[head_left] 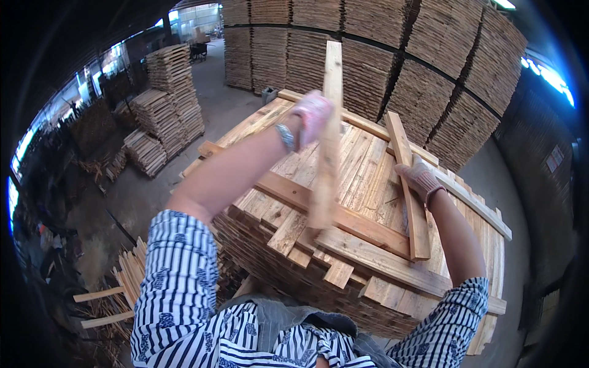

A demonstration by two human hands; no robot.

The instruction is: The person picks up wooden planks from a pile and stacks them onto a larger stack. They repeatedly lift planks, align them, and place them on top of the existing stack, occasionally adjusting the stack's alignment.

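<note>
My left hand (314,119), in a pale pinkish work glove, is closed on a long wooden board (332,86) raised above the stack. The board's lower end is smeared by motion. My right hand (421,178), gloved too, is closed around the edge of a second board (410,211). That one lies slantwise across the right part of the stack (362,144), and its near end rests by a crosswise batten (362,228). Beneath them is a large pile of planks laid side by side, with uneven ends toward me.
A long strip (472,205) lies along the pile's far right side. Tall walls of stacked boards (368,67) rise behind. Smaller stacks (169,110) stand at the far left on the concrete floor (218,80). Loose sticks (126,276) lie at lower left.
</note>
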